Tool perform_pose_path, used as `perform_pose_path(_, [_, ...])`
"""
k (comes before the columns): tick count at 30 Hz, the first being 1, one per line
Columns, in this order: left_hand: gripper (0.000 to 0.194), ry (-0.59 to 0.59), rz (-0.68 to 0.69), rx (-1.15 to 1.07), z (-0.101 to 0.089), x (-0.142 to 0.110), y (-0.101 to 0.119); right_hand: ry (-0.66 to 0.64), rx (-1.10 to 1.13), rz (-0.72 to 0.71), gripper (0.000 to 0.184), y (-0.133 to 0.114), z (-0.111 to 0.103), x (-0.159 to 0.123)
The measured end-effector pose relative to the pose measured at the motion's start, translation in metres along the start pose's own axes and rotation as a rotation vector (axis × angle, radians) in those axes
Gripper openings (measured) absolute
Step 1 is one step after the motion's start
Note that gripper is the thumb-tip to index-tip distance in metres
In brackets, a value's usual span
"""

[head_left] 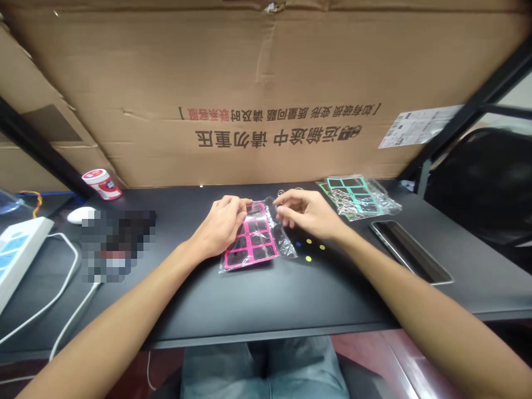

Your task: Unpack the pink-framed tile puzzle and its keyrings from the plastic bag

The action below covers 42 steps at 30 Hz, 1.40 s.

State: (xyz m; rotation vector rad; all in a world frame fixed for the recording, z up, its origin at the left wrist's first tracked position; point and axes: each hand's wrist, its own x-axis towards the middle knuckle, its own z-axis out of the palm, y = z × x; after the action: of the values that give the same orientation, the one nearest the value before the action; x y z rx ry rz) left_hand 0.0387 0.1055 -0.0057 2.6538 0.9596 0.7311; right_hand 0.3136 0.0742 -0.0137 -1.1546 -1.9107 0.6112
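Note:
In front of me on the black desk lies a clear plastic bag (286, 244) with a pink grid-patterned sheet (250, 234) inside. My left hand (224, 224) rests on the bag's left side, fingers curled over its upper part. At the bag's right edge, my right hand (307, 211) has thumb and forefinger brought together; whatever lies between them is too small to tell. Thin metal rings (281, 193) show partly behind the right hand. Several small dots, among them a yellow dot (308, 259) and a blue dot (298, 244), lie just below it.
Bagged teal grid sheets (361, 194) with metal rings lie at the back right, near a phone (409, 252). On the left are a red-and-white tub (102, 184), a white mouse (78, 215), a power strip (20, 249) and cables. A large cardboard sheet (266, 66) stands behind the desk.

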Motion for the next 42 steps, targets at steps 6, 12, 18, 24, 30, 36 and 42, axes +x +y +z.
perform_pose_path(6, [0.010,0.173,0.063,0.046,0.004,-0.001,-0.006,-0.151,-0.327,0.037,0.027,-0.012,0.022,-0.005])
perform_pose_path(12, [0.005,0.396,0.179,0.101,0.006,-0.001,-0.008,-0.135,-0.192,0.151,0.044,-0.006,0.024,-0.006])
perform_pose_path(18, [0.005,0.537,0.247,0.151,0.004,-0.002,-0.003,-0.149,0.111,0.268,0.033,-0.012,0.021,0.000])
perform_pose_path(24, [0.003,0.607,0.263,0.175,0.002,-0.003,-0.003,-0.199,0.345,0.327,0.032,-0.015,0.020,-0.001])
perform_pose_path(30, [0.026,0.634,0.074,0.038,0.001,-0.001,-0.003,-0.117,0.398,0.240,0.031,-0.019,0.024,-0.003])
perform_pose_path(36, [0.086,0.405,-0.423,-0.700,0.013,0.003,-0.020,0.086,0.485,0.220,0.034,-0.002,0.021,0.002])
perform_pose_path(42, [0.075,0.316,-0.477,-0.984,0.014,0.005,-0.032,0.209,0.373,0.210,0.037,0.010,0.018,0.005])
